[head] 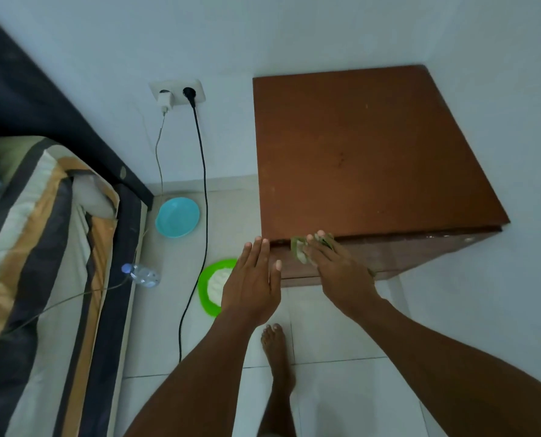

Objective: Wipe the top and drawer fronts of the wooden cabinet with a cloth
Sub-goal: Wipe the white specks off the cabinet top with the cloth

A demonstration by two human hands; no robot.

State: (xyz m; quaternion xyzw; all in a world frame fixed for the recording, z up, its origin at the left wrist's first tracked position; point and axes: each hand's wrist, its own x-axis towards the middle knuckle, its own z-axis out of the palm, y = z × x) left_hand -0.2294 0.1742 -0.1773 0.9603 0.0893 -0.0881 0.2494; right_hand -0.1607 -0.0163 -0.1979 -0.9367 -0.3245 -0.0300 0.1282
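1. Right of centre in the frame, the wooden cabinet (370,152) stands in the corner of the room, seen from above. Its brown top is bare and shows small pale specks.
2. The green cloth (297,247) sits at the front lip of the cabinet, where the top meets the upper drawer front (405,252), towards the left end of that edge.
3. The right hand (341,275) lies over the cloth. Its fingers (310,238) are stretched out and press it flat against the wood, not curled round it. The thumb is hidden.
4. Judgement: a flat press suits wiping, since it spreads the cloth over more surface and lets it slide along the edge.
5. The left hand (250,285) is released, fingers straight and together, and holds nothing. Its fingertips reach the cabinet's left front corner. Whether they touch the wood I cannot tell. Judgement: it is placed there to steady the body or the cabinet.
6. Judgement: the step in hand is the front edge or upper drawer front. I cannot tell whether the top has been wiped.
7. On the floor left of the cabinet are a green plate (203,293) holding something white, a blue bowl (177,217) and a plastic bottle (143,274).
8. Risk: a black cable (204,184) runs down past the plate, close to the left arm's reach.
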